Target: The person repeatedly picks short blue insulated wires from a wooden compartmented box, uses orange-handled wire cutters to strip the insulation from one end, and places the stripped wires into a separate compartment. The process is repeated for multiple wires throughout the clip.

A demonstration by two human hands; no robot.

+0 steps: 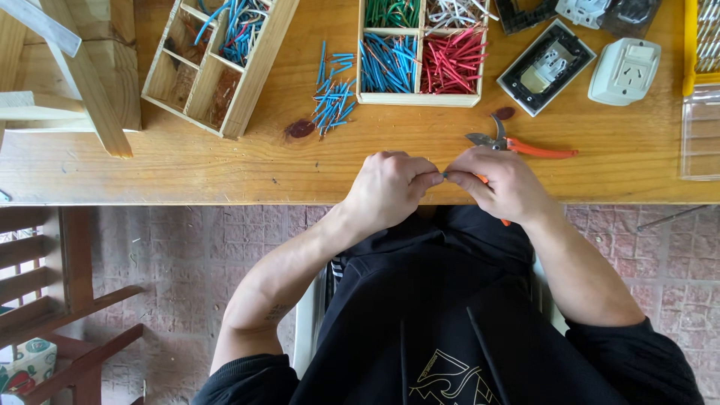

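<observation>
My left hand (390, 187) and my right hand (501, 182) meet at the near edge of the wooden workbench (225, 165), fingertips pinched together on a small piece of wire that is mostly hidden. My right hand also grips an orange-handled tool, seen only as bits of orange under the fingers. Orange-handled cutters (517, 145) lie on the bench just beyond my right hand. A loose pile of blue wire pieces (332, 94) lies further back to the left.
A wooden tray (417, 98) holds blue, red, green and white wire pieces. Another divided wooden box (247, 90) sits at the left. Wall sockets (622, 71) and a socket frame (546, 67) lie at the right. A wooden chair (67, 300) stands on the brick floor.
</observation>
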